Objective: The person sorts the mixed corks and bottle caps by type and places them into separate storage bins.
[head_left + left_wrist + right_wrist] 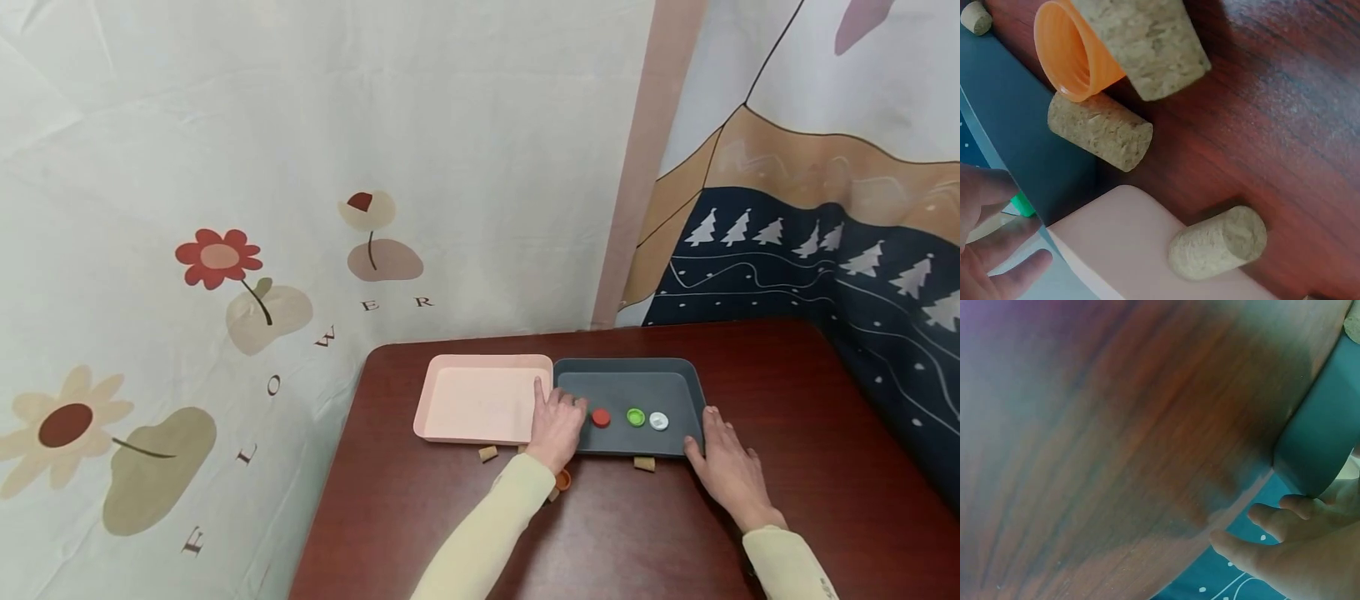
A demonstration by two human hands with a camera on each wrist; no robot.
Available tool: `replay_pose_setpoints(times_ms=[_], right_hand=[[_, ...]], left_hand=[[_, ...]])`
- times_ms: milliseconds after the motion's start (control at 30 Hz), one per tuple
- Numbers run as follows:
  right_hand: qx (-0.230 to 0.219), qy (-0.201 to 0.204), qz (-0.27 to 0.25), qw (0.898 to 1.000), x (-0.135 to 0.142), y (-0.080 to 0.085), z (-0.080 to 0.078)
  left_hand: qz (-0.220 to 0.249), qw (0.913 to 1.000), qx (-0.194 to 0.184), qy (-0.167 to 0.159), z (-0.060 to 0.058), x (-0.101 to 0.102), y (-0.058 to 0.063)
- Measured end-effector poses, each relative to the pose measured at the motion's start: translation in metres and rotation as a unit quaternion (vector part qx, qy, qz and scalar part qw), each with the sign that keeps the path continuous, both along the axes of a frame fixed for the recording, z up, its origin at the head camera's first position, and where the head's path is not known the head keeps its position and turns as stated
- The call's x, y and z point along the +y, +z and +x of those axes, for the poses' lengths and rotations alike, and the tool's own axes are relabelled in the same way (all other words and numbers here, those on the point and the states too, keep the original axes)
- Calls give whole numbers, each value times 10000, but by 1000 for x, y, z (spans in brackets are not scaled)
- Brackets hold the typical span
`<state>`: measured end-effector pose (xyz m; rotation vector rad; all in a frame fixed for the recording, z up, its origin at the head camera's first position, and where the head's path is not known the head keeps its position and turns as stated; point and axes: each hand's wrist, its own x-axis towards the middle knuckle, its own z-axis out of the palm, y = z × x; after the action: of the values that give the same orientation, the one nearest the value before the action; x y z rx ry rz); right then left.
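green piece [1022, 205] pinched in left grip [557, 423], at grey tray [630, 362]

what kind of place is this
Likely an indoor tabletop work corner: a reddish-brown table holds a pink tray and a dark grey tray, with what look like printed cloth hangings behind.

A pale grey-white, lightly creased cloth [487, 125] hangs behind, printed with muted stemmed flowers [220, 256] and dark red letters [325, 337] spelling FLOWER, a dusty-pink band [642, 167] along its right edge. Beyond, a printed landscape cloth [802, 175] shows white fir trees [768, 232] on navy below tan hills. A dark reddish-brown wood-grain table [615, 533] catches soft light.
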<state>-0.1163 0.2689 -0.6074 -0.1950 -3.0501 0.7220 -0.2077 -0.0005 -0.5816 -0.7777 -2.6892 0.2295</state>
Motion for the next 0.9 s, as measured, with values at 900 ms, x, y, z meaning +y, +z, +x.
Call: replay_pose_setpoints(times_ms=[900], right_hand=[[30, 36, 10, 10000, -1, 1, 2]], left_hand=[[208, 9981, -486, 303, -5, 5, -10]])
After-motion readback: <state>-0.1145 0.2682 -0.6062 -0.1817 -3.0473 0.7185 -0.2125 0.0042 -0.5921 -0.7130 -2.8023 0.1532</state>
